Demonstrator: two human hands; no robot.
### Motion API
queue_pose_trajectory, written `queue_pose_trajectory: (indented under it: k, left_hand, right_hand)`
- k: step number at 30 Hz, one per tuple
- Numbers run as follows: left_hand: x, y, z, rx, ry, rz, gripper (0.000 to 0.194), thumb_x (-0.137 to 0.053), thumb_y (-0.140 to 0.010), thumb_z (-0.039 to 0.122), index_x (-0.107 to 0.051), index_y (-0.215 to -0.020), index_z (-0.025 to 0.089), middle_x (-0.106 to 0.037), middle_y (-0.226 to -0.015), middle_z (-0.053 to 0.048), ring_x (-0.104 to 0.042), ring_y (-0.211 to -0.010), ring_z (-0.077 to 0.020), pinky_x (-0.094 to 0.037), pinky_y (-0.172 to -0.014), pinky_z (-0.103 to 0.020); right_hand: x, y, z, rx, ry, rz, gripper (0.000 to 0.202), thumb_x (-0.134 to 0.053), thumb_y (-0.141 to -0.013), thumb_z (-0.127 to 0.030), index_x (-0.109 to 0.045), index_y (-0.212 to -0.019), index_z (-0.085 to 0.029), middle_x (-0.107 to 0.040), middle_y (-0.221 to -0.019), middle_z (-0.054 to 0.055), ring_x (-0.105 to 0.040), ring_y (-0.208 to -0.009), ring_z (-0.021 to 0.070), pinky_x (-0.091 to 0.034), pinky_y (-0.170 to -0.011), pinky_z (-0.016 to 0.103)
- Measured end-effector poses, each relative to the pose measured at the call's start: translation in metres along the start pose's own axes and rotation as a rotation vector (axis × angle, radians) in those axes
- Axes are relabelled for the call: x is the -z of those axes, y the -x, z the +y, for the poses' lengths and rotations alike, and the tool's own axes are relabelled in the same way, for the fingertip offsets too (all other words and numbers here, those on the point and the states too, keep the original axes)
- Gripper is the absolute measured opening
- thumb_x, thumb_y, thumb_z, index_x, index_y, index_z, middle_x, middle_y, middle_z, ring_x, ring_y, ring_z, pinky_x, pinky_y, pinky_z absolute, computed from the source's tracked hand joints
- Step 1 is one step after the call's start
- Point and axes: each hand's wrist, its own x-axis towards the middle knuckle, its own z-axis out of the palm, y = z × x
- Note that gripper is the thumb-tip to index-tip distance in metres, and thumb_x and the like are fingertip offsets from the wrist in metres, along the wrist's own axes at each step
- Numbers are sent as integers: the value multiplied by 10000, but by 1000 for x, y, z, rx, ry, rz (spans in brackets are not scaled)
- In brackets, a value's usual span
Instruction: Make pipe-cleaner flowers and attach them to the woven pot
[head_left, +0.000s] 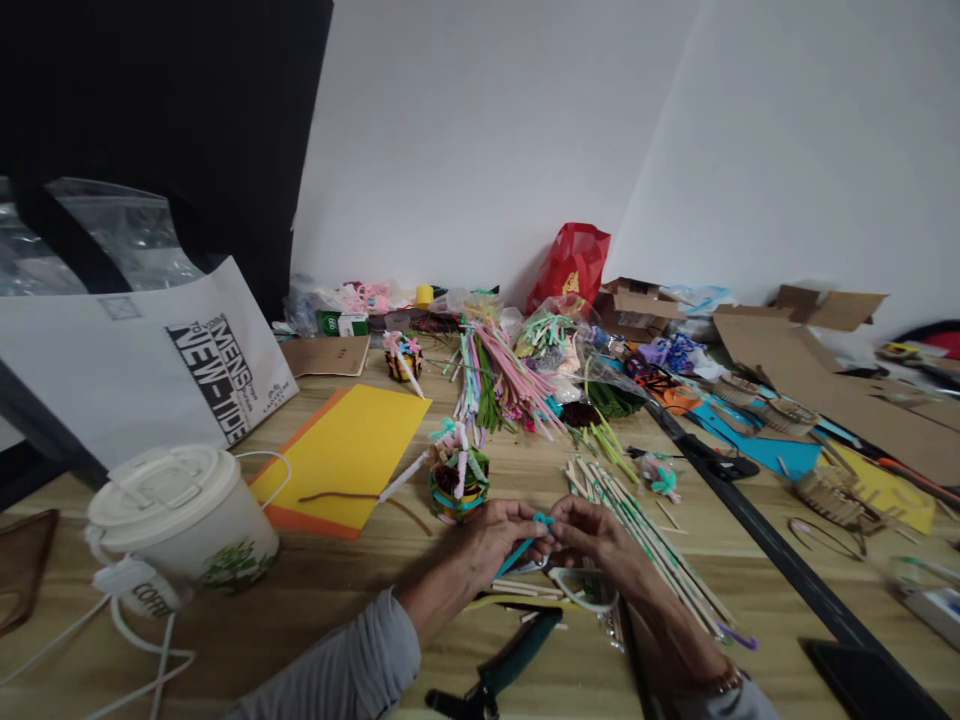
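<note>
My left hand (491, 545) and my right hand (604, 540) meet low in the middle of the view, fingertips pinched together. Between them is a teal pipe cleaner (543, 519), curled into a small loop at the top. Its straight tail (516, 558) slants down below my left fingers. Just beyond my left hand stands a small basket-like piece (459, 485) with pipe-cleaner decoration on top. Under my right hand lie white-handled scissors (589, 592), partly covered. Dark green-handled pliers (521, 655) rest nearer to me.
Long wrapped sticks (652, 540) lie to the right, beside a black strip (772, 540). Pipe-cleaner bundles (517, 380) are piled behind. Yellow sheets (360, 440) and a white lidded bucket (180, 510) stand left. A red bag (574, 265) is at the wall.
</note>
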Motion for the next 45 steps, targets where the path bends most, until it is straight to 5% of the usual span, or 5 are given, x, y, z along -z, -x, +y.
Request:
queue_pose_trajectory:
  k: [45]
  left_hand:
    - [-6,4,-1,-24,89,-18,158,-755,-622,207,-639,-687,122,-636,-601,-25,-562,-544,-119,-434,-599,-263]
  right_hand:
    - [-8,-2,8,109,-133,32,335,-764,-717,-467,-586,-765,-188,-619,-639,-4,-585,-582,123,-462,-558,245]
